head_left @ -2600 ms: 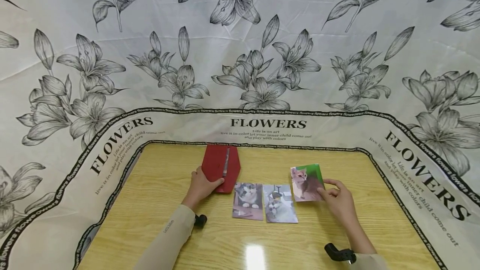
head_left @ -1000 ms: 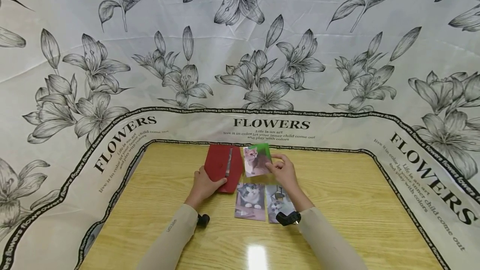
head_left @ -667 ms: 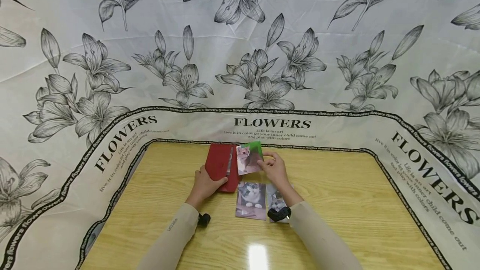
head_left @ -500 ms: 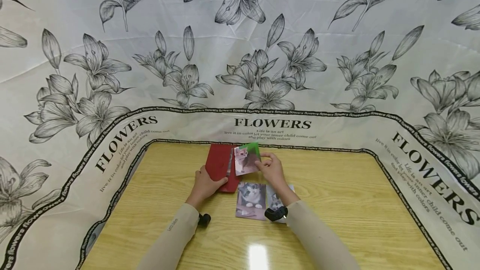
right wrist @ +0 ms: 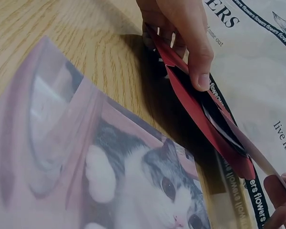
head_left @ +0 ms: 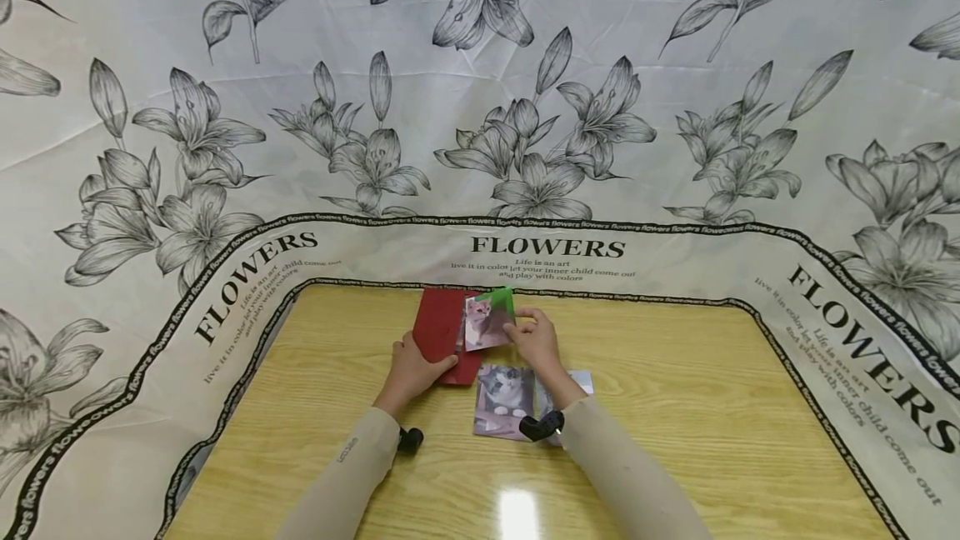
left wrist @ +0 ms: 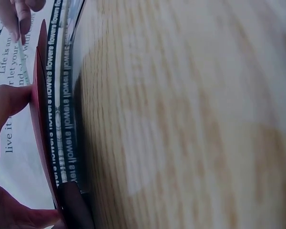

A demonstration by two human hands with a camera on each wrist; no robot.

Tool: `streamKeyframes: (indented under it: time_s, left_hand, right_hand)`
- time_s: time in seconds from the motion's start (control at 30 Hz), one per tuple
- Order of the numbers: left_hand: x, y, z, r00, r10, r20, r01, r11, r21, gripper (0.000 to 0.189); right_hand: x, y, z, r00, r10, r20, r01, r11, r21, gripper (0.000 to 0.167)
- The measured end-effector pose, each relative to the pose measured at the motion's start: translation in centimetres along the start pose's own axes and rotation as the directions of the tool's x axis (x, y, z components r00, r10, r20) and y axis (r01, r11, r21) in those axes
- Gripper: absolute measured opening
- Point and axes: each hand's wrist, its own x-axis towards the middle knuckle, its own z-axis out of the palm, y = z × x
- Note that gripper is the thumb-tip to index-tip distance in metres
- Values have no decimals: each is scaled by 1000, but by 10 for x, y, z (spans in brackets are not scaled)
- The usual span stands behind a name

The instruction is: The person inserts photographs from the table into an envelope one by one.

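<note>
My left hand [head_left: 411, 369] grips a red envelope [head_left: 435, 327], thumb on its front by the opening and fingers at its left side. In the right wrist view that envelope [right wrist: 200, 121] gapes, with dark-edged contents inside. My right hand [head_left: 537, 347] pinches the right edge of a photo card [head_left: 483, 327] of a kitten against green. The card is tilted, its left edge at the envelope's opening; in the right wrist view the card [right wrist: 257, 150] is seen edge-on, reaching the mouth. The left wrist view shows the envelope [left wrist: 38, 109] raised off the table, between thumb and fingers.
A grey-and-white cat photo [head_left: 504, 394] lies on the wooden table [head_left: 690, 407] below the envelope. Beside it another photo [head_left: 581, 382] is mostly covered by my right wrist and its black camera [head_left: 542, 426]. A flower-printed cloth [head_left: 547, 261] borders the table's back and sides.
My right hand has carried the kitten photo left from the table's right side to the envelope's opening, lately by small amounts. My left hand keeps its grip on the envelope.
</note>
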Motion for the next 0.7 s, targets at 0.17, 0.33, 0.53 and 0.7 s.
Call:
streamKeyframes:
  time_s: [0.17,0.33,0.53,0.7]
  left_hand:
    - [1,0,0,1000,10,-6,-10,1000,-4,107]
    - [0,0,0,1000,7,-6,-7,1000,2,107]
    - [-1,-1,1,1000,2,-7,-2,1000,5,108]
    - [0,-2,2,1000,1,-6,-1,1000,7,108]
  right_hand:
    - [3,1,7,999,27,-22,-26,1000,13,36]
    - [3,2,15,999,42,-28,-41,999,19,36]
    - [-1,0,20,999,35,-14,-35,999,27,37]
    - [-1,-1,22,1000,14,9,-14,1000,8,37]
